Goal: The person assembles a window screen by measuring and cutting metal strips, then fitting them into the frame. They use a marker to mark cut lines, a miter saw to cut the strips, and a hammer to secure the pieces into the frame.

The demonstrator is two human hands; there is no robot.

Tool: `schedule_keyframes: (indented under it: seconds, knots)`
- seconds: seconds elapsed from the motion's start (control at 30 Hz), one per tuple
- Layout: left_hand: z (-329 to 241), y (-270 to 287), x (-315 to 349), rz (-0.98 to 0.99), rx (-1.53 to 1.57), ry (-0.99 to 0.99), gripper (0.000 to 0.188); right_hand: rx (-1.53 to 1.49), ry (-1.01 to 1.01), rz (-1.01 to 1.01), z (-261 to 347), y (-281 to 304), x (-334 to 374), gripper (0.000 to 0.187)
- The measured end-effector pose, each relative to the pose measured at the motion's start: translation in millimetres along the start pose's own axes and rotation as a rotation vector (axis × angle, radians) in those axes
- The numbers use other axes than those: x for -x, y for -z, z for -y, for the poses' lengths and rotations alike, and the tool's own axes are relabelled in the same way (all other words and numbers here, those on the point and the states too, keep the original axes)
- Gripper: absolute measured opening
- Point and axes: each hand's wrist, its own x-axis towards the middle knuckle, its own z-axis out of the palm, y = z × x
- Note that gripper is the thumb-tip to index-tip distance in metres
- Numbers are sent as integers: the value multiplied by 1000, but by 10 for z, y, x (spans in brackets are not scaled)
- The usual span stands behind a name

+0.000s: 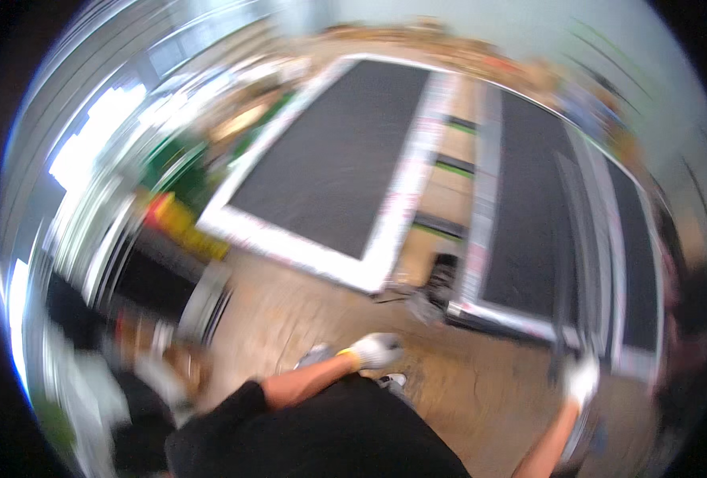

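Observation:
My right hand (pixel 580 378), in a white glove, is closed around the lower end of long, thin dark strips (pixel 562 263). These reach away from me over the right-hand panels; motion blur hides how many there are and whether they touch the panels. My left hand (pixel 377 350), also in a white glove with a yellow cuff, is in front of my body above the floor. Its fingers are smeared, and I see nothing held in it. Ahead lies a large dark panel with a white frame (pixel 329 151). To its right is a similar dark panel (pixel 520 207) with a greyish frame.
Another narrow dark panel (pixel 632 263) lies at the far right. Wooden slats with black and green pads (pixel 454 165) show between the panels. A dark object (pixel 442 271) sits by the gap. At left are a green bin (pixel 174 163), a yellow-and-red item (pixel 182 227) and blurred stacked goods.

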Motion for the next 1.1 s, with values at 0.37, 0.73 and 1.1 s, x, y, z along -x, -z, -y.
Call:
schedule_keyframes:
  seconds: [0.37,0.73,1.1]
  knots:
    - [-237,-596,22,-347,192,-24,39,293,425,-210,-514,-322,-519,47]
    - [-274,-453,340,-170,183,65,46,-184,410,-1,-258,-54,-249,50]
    - [-23,-654,200,-124,174,95,43,-49,169,-202,-606,-240,-206,34]
